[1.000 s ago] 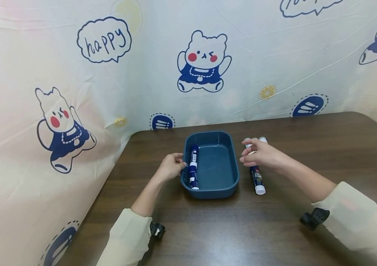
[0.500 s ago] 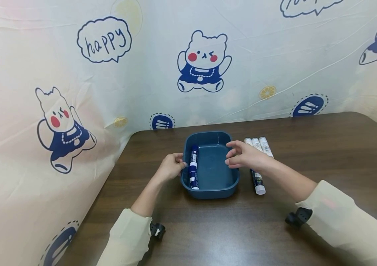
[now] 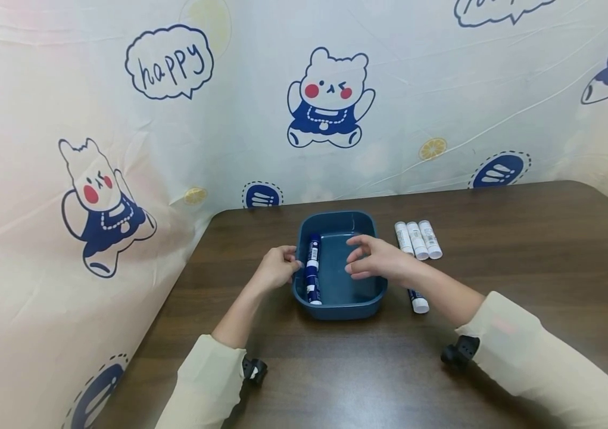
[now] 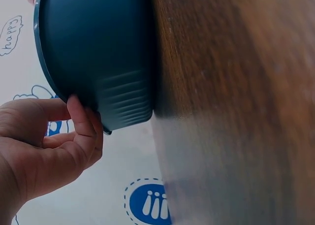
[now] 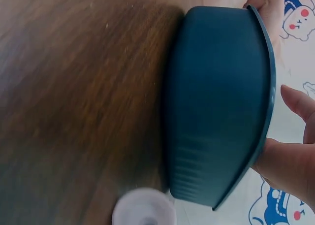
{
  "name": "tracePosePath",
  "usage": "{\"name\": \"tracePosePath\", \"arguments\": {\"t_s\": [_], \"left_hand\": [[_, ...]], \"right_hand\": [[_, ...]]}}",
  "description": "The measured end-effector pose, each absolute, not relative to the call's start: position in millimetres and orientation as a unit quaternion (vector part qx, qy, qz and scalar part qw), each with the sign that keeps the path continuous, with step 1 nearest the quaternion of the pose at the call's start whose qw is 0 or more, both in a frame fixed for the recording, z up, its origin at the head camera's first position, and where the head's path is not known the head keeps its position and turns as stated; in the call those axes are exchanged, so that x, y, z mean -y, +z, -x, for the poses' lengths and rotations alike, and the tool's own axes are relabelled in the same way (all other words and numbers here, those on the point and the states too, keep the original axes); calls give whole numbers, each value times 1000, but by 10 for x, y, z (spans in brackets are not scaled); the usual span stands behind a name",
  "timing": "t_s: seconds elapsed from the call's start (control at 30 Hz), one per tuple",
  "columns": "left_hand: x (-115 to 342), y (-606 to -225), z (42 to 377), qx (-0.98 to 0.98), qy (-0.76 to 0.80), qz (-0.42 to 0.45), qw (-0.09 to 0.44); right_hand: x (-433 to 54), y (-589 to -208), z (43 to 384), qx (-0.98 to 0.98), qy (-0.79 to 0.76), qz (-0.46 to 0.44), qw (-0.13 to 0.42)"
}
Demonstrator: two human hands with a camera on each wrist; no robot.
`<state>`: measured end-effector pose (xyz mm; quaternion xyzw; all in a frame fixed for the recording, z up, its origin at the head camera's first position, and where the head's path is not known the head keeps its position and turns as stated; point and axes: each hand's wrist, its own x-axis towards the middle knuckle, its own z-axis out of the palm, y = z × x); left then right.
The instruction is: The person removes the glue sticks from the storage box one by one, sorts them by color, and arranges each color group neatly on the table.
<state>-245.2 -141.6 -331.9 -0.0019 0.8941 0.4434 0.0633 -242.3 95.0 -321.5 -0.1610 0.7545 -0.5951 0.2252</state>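
Here, hands (image 3: 276,268) (image 3: 372,259) curve at the bin (image 3: 339,313)

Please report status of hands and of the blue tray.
Left hand gripping tray by rim. Right hand over tray, nothing visible held. Blue tubes inside, left side. No obstruction seen.

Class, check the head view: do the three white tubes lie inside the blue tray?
No, the three white tubes lie side by side on the table, to the right of the blue tray.
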Motion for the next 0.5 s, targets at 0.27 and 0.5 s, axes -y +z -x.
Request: {"name": "tracePosePath", "arguments": {"t_s": [0.27, 0.5], "left_hand": [[1434, -3326, 2459, -894, 444, 3, 64], [1437, -3326, 2466, -892, 446, 7, 69]], "right_hand": [[-712, -3312, 2455, -739, -605, 161, 251], [-590, -3389, 2448, -729, -605, 165, 273]]}}
